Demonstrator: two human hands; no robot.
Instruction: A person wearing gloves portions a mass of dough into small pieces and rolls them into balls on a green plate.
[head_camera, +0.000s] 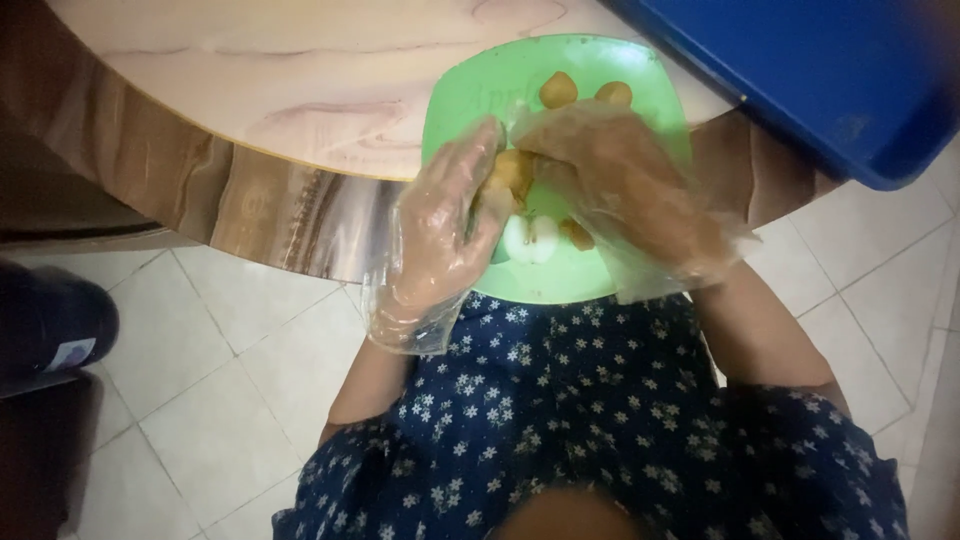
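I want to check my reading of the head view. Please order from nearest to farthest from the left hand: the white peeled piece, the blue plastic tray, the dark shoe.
From the left hand:
1. White peeled piece, on the green plate just beside it.
2. Dark shoe, on the floor at the picture's left edge.
3. Blue plastic tray, upper right.

Yellow-brown food piece (510, 170): small, rounded, held above the green plate (470, 90), pinched between the left hand (440, 225) and right hand (620, 185), both in loose clear plastic gloves. Partly hidden by fingers; surface detail cannot be told. Plate is square with rounded corners, overhanging the table edge.
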